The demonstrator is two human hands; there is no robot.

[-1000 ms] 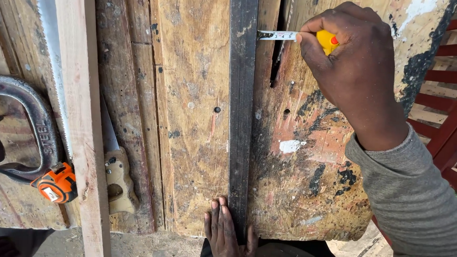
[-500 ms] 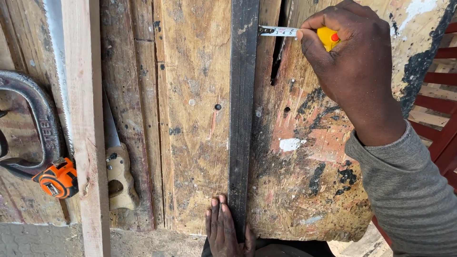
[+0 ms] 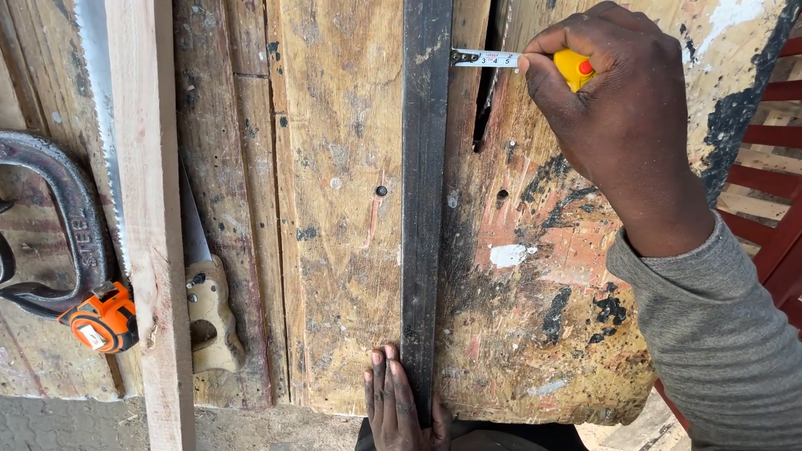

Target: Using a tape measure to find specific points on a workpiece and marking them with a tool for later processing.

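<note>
A long dark metal bar [image 3: 426, 209] lies lengthwise on a worn, paint-stained wooden bench top [image 3: 334, 209]. My right hand [image 3: 618, 117] grips a yellow tape measure [image 3: 575, 67] at the far end; its short white blade [image 3: 489, 58] reaches left, with the hook against the bar's right edge. My left hand [image 3: 397, 401] rests at the bench's near edge, fingers flat on the wood and pressed against the bar's near end. A grey sleeve covers my right forearm.
A pale timber plank [image 3: 150, 225] lies at the left, with a hand saw [image 3: 200, 292] beside it. Further left sit a grey metal clamp [image 3: 58, 217] and an orange tape measure [image 3: 104, 317]. Red slats [image 3: 773, 167] show at the right edge.
My right hand with the tape measure has hardly shifted against the bar. The view has drifted slightly, and my left hand stays at the bar's near end.
</note>
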